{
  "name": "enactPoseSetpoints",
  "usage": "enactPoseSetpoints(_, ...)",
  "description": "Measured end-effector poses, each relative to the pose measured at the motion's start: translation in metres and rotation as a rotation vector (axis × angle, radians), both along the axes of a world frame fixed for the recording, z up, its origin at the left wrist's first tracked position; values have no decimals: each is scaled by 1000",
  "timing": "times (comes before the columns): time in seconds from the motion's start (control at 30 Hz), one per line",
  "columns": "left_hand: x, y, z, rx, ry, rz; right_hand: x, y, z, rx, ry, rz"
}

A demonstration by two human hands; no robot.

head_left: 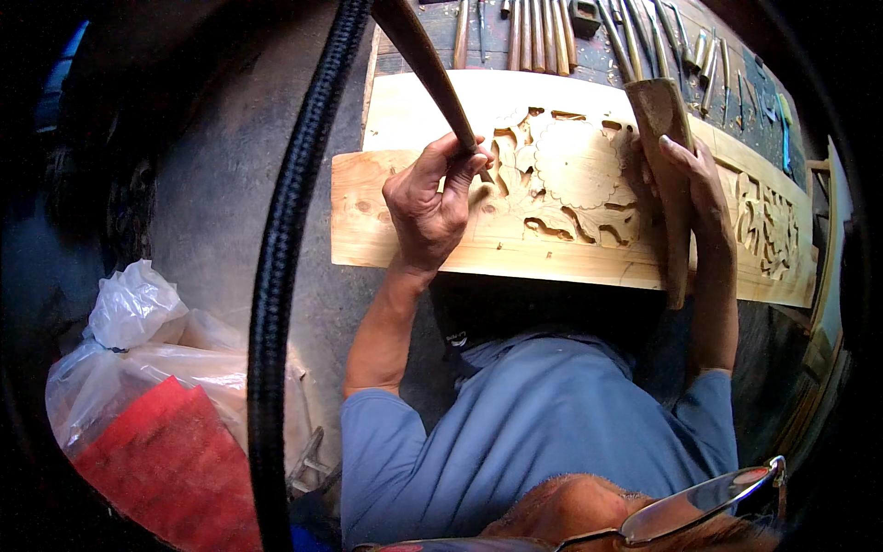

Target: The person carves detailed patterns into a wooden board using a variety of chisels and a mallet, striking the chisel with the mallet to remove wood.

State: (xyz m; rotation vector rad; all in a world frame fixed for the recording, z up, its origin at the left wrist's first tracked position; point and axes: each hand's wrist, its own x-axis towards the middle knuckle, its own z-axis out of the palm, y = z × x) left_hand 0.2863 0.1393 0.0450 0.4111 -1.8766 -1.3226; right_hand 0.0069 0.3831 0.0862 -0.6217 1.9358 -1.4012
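Observation:
My left hand (430,204) is closed around the lower part of a long wood-carving chisel (425,69). The tool slants up and away to the left, with its tip down at the carved wooden board (368,241) beside a cut-out flower-and-leaf pattern. My right hand (697,175) grips a worn wooden mallet (677,225), thumb laid across its near side and fingers partly hidden behind it. Over the right part of the board, the mallet's thick end points away from me and its narrow end toward my body. A scalloped raised panel (575,164) lies between my hands.
Several carving tools (538,37) lie in rows on the dark bench (497,55) beyond the board. A small dark block (585,18) sits among them. At lower left are a clear plastic bag (138,308) and red sheet (175,460). A black braided cord (285,248) crosses the view.

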Motion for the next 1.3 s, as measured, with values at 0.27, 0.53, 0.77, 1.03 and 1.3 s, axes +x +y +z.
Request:
enactPoseSetpoints(0.27, -2, 2, -3, 16, 33, -42, 9, -5, 1, -45, -3, 22)
enactPoseSetpoints(0.53, -4, 2, 0, -44, 32, -52, 4, -1, -4, 7, -3, 27)
enactPoseSetpoints(0.77, -13, -10, 2, -235, 37, -167, 4, -1, -3, 54, 53, 20)
enactPoseSetpoints(1.03, -7, -14, -3, 25, 67, -220, -1, 0, -7, 41, 44, 67)
enactPoseSetpoints(1.3, -5, -9, 1, 165, 76, -201, 13, -8, 0, -44, 55, -22)
